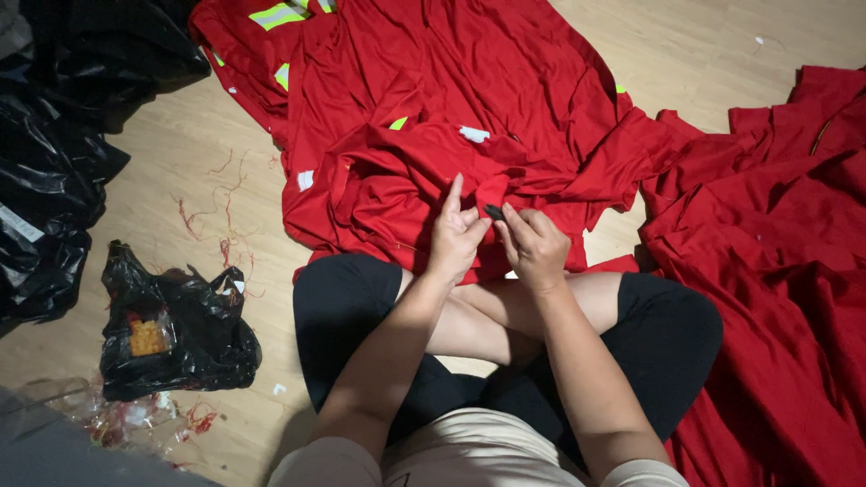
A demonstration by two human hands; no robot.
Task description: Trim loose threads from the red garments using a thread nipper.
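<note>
Wooden floor (180, 144), small dark tool (493, 212) half-hidden between hands on red garment (388, 189).

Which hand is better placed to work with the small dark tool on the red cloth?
Right hand: it likely already pinches the small dark tool, while the left hand holds the red garment beside it.

An informal garment workroom, possibly in a home. Red workwear garments (469, 117) with reflective strips lie heaped across a pale wood floor (180, 153), among loose thread scraps (221, 212) and black plastic bags (54, 180).
</note>
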